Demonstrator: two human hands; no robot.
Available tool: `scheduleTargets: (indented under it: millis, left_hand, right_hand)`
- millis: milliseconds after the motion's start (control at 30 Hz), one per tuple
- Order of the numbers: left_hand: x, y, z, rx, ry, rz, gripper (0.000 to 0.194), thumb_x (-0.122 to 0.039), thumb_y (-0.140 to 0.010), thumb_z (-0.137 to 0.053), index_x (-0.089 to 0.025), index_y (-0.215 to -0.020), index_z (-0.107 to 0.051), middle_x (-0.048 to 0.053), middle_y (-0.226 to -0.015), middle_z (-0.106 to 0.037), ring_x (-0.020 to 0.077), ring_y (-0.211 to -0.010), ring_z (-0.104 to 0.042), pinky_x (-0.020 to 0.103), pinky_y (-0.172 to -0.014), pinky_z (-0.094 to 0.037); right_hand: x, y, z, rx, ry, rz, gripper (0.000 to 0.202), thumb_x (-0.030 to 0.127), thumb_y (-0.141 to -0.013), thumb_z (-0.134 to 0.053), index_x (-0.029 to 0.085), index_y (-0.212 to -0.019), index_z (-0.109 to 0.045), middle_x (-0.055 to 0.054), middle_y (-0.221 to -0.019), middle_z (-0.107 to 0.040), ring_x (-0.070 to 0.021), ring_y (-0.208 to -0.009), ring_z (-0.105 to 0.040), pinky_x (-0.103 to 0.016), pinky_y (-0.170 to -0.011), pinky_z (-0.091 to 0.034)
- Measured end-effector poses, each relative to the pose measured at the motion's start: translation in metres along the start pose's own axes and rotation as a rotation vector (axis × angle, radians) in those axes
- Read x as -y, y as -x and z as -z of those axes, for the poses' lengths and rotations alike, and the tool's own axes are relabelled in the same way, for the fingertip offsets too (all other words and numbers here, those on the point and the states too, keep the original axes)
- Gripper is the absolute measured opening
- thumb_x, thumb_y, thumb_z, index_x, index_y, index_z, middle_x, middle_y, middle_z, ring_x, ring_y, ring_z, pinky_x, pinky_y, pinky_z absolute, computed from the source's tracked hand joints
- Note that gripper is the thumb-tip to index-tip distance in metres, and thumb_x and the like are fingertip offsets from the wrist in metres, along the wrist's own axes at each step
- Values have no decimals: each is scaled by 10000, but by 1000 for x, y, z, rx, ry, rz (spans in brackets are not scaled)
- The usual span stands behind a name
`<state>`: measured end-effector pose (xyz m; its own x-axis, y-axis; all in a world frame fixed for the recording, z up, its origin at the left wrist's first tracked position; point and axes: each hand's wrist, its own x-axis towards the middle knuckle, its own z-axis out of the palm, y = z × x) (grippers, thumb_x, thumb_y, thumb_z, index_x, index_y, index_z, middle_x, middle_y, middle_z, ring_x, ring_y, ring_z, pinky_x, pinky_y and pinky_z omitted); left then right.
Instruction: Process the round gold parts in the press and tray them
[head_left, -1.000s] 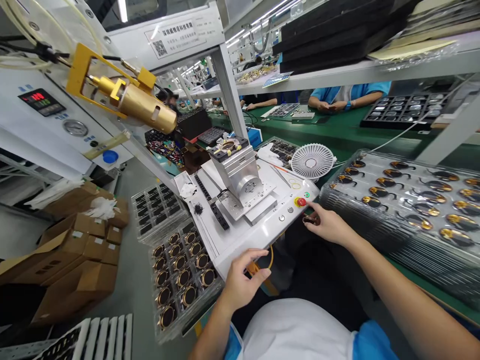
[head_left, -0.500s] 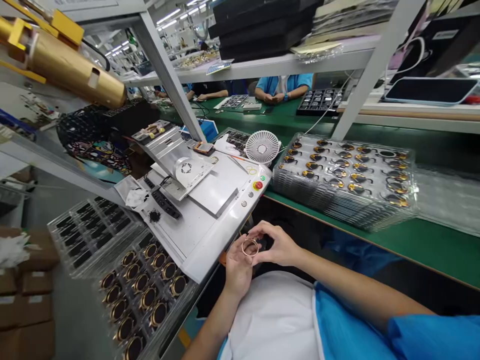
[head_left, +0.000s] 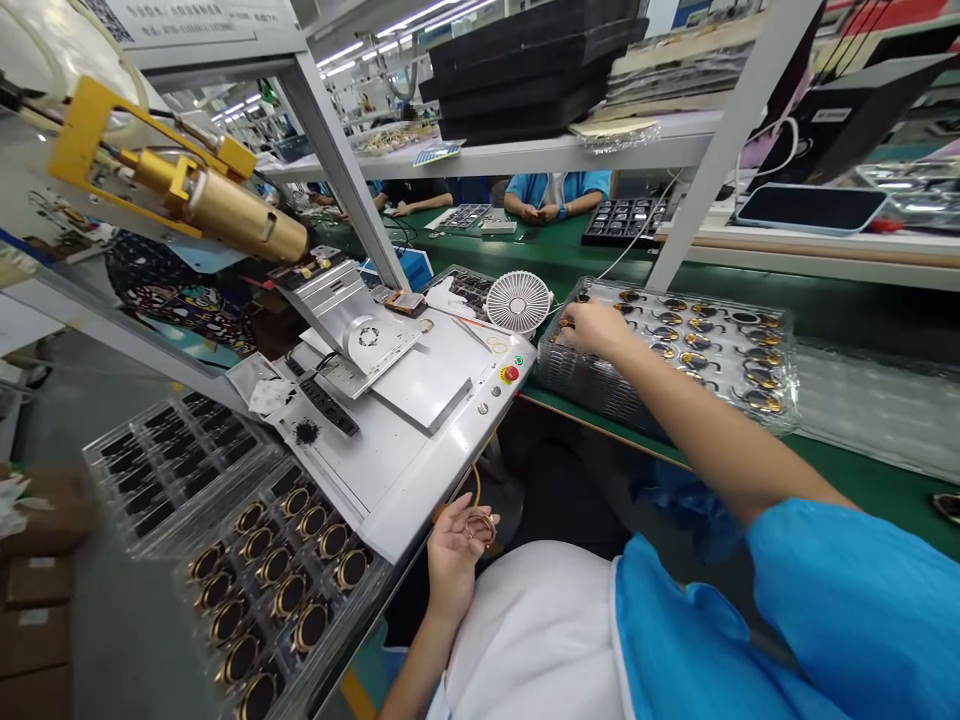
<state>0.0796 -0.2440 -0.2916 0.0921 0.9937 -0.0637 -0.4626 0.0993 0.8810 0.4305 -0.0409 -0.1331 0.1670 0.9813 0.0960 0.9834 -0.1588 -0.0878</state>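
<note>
While thin, 1 coppery ring (head_left: pixel 491 530) in curled left hand (head_left: pixel 450 560); right hand (head_left: pixel 592 328), grip unclear, at glossy plastic tray (head_left: pixel 571 368).

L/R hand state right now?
Left hand: open, palm up, metal ring resting at its fingers.
Right hand: over the clear tray; grip hidden, can't tell.

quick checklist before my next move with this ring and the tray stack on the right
1. Ring supported by the left hand: ok
2. Left hand free for another part: not ok, the ring is in it
3. Right hand at the tray stack: ok, at its left end
4. Part secure in the right grip: cannot tell, the fingers are hidden
5. Red button uncovered: ok
</note>
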Motion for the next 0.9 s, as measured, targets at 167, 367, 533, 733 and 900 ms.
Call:
scheduleTargets:
  millis: [167,367,533,733,900]
  left_hand:
    - [1,7,7,-3,24,-2,511,-412,-619,-1000,-209,-1038,-788,108,-1042,-823,274,-1012,-801,381,-905,-642]
    - [-6,10,6,10,-9,3,506,-383,-635,-994,-205,-1064,-792,112,-1028,-827,264,-1016,-798,387,-922,-634]
    - [-9,11,3,-9,5,50,513,-412,-632,-993,-201,-1048,-780,96,-1016,-821,251,-987,-797,375,-906,-628]
    - [-28,1,-22,121,12,123,625,-459,-618,-994,-211,-1134,-744,128,-1205,-770,250,-942,-792,327,-800,-618]
    - [-47,-14,-46,297,17,144,863,-527,-544,-1008,-256,-1293,-676,176,-1473,-622,275,-921,-794,346,-759,-615]
  right_hand:
    - [3,-17,1,78,114,24,319,192,-873,-662,98,-1152,-786,-238,-1143,-746,-384,-1105,-702,-413,-883,-541]
    - [3,-17,-3,46,148,39,371,217,-920,-559,69,-1184,-772,-264,-1159,-736,-411,-1115,-698,-433,-890,-527]
    - [-12,2,-4,-119,-164,18,404,198,-924,-533,63,-1229,-760,-209,-1067,-772,-361,-1048,-717,-433,-927,-539]
    - [28,89,-20,21,-1023,296,315,336,-887,-673,163,-1115,-803,-83,-895,-771,-195,-651,-689,-333,-659,-596]
    - [75,155,-29,179,-1190,519,211,390,-908,-700,200,-878,-787,-76,-880,-745,-177,-661,-675,-301,-591,-555]
